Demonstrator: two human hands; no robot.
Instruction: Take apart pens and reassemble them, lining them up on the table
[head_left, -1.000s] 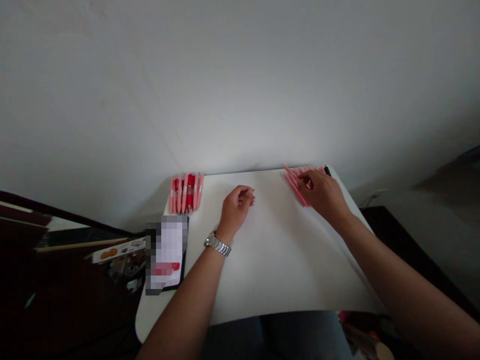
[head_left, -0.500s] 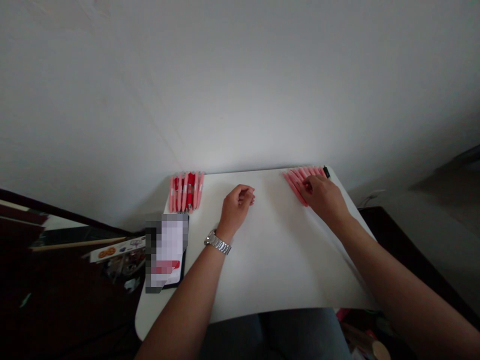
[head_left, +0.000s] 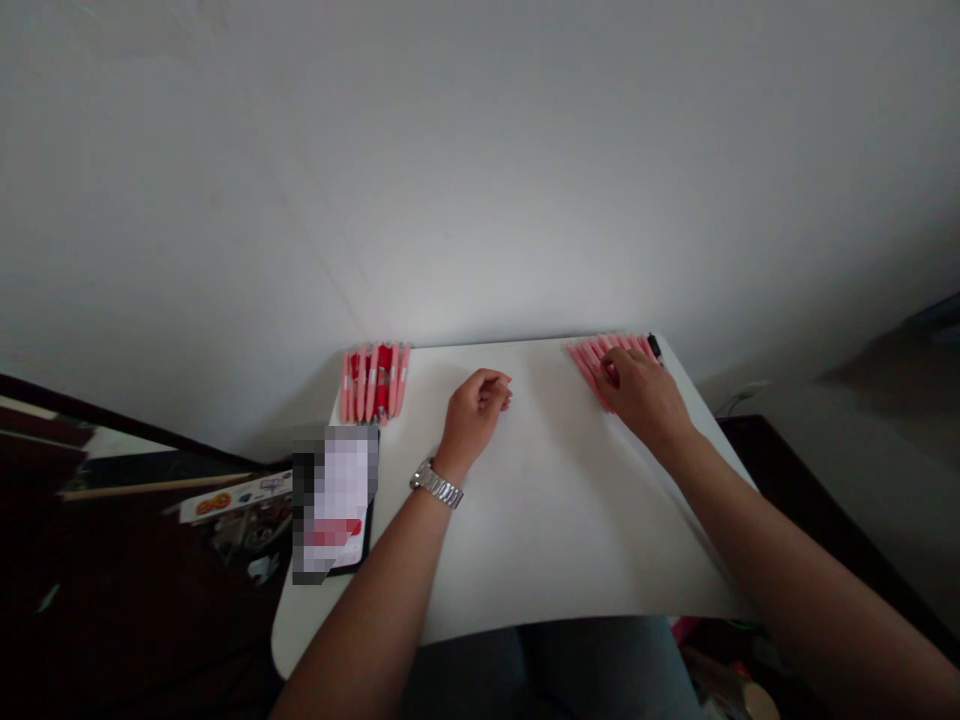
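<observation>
My right hand (head_left: 643, 392) is over a row of pink pens (head_left: 586, 368) at the table's back right, with curled fingertips pinching at a pen in the row. The fingers partly hide that pen. My left hand (head_left: 476, 408) rests on the white table (head_left: 540, 530) near its middle, loosely closed with nothing visible in it. A silver watch (head_left: 437, 484) is on that wrist. Further left lies a second bundle of pink pens (head_left: 372, 382), with red parts showing between them.
A phone (head_left: 341, 500) with a blurred screen lies at the table's left edge. A small black object (head_left: 655, 346) sits at the right end of the pen row. The wall (head_left: 480, 180) rises directly behind the table. Clutter (head_left: 255, 530) lies on the floor at left.
My right hand has shifted slightly left and back over the pen row. My left hand stays where it was.
</observation>
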